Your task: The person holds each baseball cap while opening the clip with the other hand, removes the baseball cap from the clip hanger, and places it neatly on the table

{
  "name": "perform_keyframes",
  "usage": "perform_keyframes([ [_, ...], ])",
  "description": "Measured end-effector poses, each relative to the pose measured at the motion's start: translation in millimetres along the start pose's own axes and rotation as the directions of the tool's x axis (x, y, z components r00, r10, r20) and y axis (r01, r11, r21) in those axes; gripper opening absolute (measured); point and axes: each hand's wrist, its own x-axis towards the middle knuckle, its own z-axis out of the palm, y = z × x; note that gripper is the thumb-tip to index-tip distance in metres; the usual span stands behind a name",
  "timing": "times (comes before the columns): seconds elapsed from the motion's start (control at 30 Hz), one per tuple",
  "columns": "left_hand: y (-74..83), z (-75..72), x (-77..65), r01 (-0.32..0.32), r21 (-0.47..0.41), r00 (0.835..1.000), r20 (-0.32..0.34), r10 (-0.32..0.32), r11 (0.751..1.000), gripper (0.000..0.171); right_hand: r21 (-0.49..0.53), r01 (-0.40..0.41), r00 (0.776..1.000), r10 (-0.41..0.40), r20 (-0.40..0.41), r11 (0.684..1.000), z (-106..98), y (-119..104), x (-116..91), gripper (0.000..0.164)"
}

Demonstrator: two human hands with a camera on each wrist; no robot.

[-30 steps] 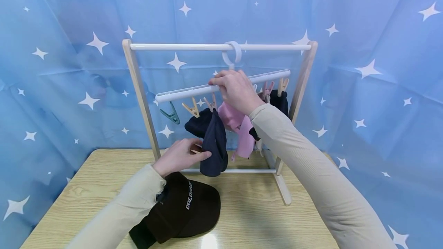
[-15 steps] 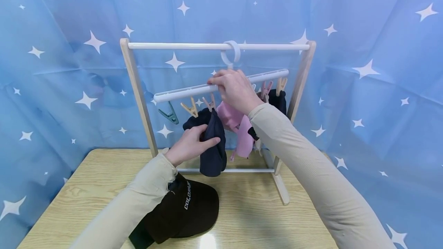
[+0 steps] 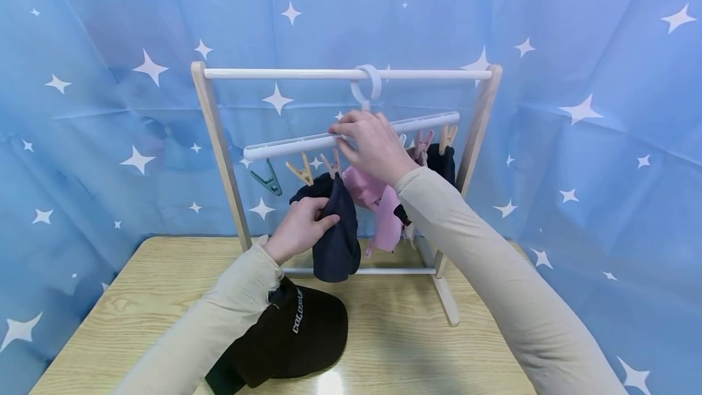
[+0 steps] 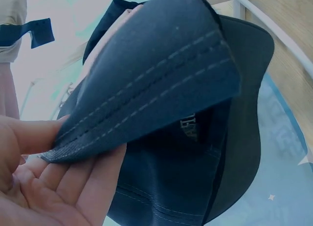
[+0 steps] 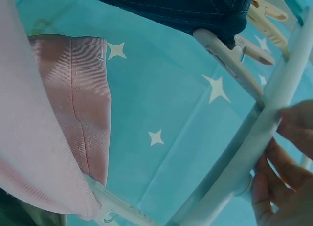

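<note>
A dark navy cap (image 3: 336,255) hangs from a pink clothespin (image 3: 332,163) under a white clip hanger (image 3: 290,146). My left hand (image 3: 298,227) pinches its stitched edge; the left wrist view shows the thumb above the fabric (image 4: 146,79) and the fingers beneath. Higher up, my right hand (image 3: 375,145) grips the middle of the hanger bar, which slopes down to the left. Right of the navy cap hangs a pink cap (image 3: 388,230), partly behind my right wrist. Its ribbed part (image 5: 73,103) shows in the right wrist view.
The hanger's ring (image 3: 367,81) loops over the top rail of a wooden rack (image 3: 216,133). Green (image 3: 267,180) and yellow (image 3: 301,170) clothespins dangle at left. A dark brown cap (image 3: 307,334) lies on the table under my left arm. A black item (image 3: 441,160) hangs at far right.
My left hand has risen from the navy cap's lower part and now pinches it higher up. The cap's lower end has shifted slightly left. My right hand stays on the bar.
</note>
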Motion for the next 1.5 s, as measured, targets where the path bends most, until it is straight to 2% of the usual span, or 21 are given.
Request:
perform_keyframes([
  [0.1,-1.7,0.7,0.1,0.005,0.014,1.0,0.002,-0.006,1.0,0.012,0.022,-0.002,1.0,0.002,-0.011,1.0,2,0,-1,0.024],
  [0.37,-0.7,1.3,0.9,0.025,0.066,1.0,0.001,-0.025,0.998,0.013,0.049,-0.049,0.996,0.052,-0.073,0.998,5,-6,1,0.025],
  [0.53,-2.9,1.9,1.6,0.039,0.086,0.999,-0.016,-0.038,0.996,0.014,0.033,-0.117,0.977,0.121,-0.175,0.993,6,-15,-2,0.027],
  [0.6,-3.8,2.1,2.0,0.037,0.095,0.999,-0.026,-0.035,0.995,0.014,0.01,-0.159,0.969,0.158,-0.188,0.987,5,-20,-3,0.028],
  [0.73,-4.1,1.9,2.8,0.028,0.103,0.999,-0.027,-0.026,0.994,0.02,-0.065,-0.208,0.969,0.196,-0.151,0.976,4,-28,-5,0.031],
  [0.93,-3.1,3.2,3.5,0.011,0.137,1.0,-0.025,-0.008,0.991,0.033,-0.118,-0.205,0.978,0.197,-0.074,0.972,5,-34,-8,0.042],
  [1.13,1.2,5.8,1.8,-0.01,0.134,1.0,-0.016,0.012,0.991,0.015,-0.163,-0.255,0.967,0.25,-0.048,0.953,8,-39,-7,0.059],
  [1.3,4.3,8.0,0.5,-0.05,0.144,0.998,-0.02,0.053,0.988,0.014,-0.218,-0.28,0.96,0.279,-0.04,0.935,9,-42,-5,0.056],
  [1.5,3.0,7.0,-0.6,-0.038,0.123,0.998,-0.044,0.044,0.992,0.018,-0.234,-0.272,0.959,0.282,0.009,0.933,8,-44,0,0.052],
])
